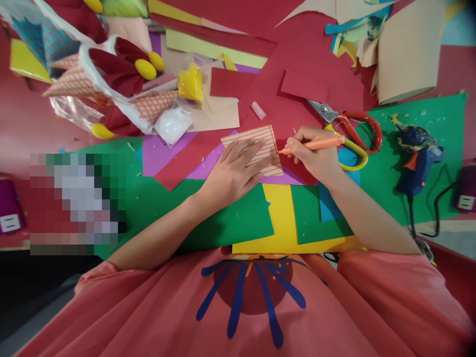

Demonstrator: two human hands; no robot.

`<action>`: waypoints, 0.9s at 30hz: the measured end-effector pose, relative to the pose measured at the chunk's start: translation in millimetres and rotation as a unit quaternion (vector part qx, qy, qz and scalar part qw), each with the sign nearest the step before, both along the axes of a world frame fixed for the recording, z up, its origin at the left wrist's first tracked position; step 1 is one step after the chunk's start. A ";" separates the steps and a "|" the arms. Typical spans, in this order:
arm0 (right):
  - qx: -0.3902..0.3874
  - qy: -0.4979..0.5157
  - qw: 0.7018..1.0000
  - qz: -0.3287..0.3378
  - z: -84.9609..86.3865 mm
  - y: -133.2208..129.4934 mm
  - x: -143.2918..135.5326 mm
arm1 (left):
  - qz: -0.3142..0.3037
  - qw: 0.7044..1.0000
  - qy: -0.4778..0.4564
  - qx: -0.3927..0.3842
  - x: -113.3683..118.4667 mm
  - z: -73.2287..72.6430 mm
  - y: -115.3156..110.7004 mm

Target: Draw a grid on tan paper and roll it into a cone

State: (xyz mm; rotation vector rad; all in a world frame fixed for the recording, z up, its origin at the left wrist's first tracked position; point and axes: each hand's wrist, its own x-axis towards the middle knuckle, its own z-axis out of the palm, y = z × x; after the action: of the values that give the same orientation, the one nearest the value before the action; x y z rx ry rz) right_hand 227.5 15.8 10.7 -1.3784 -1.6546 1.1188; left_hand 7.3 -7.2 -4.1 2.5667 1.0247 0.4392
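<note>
A small pale piece of paper (266,136) with orange stripes lies in front of me on layered coloured sheets. My left hand (238,171) rests flat on it, fingers stretched out, covering its lower left part. In my right hand (310,151) is an orange marker (323,143), its tip at the paper's right edge, where an orange line runs. A pinkish marker cap (258,110) lies just beyond the paper. Beside my right hand are scissors (359,131) with red handles, and a yellow handle loop (353,156) shows next to them.
A blue glue gun (416,158) with a black cord lies on green paper at the right. Folded paper shapes (107,74) with yellow ovals stand at the back left. A beige paper cylinder (407,54) is at the back right, near paper scraps (357,37).
</note>
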 end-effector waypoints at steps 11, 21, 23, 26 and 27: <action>-0.002 0.044 0.999 -0.032 -0.4 -2.3 1.0 | 0.010 1.000 0.018 -0.020 -0.9 -0.1 -1.8; 0.000 0.001 1.000 -0.015 0.8 -1.2 0.7 | -0.021 0.999 0.018 -0.042 -0.8 5.7 -0.2; 0.000 0.000 1.000 -0.012 0.9 -1.0 0.4 | -0.023 0.998 0.023 -0.045 -0.7 6.5 -0.3; -0.014 0.016 1.000 -0.004 0.8 -0.4 -0.5 | -0.024 0.999 0.024 -0.041 -0.7 6.2 -0.5; -0.022 0.024 0.999 -0.003 0.9 -0.3 -0.9 | -0.024 0.999 0.022 -0.036 -0.7 5.8 -0.6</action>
State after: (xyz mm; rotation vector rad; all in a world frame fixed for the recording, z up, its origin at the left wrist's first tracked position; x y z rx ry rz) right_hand 226.6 15.5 11.6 -1.3734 -1.5989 1.1822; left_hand 6.6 -7.8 1.6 2.5420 0.9728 0.3273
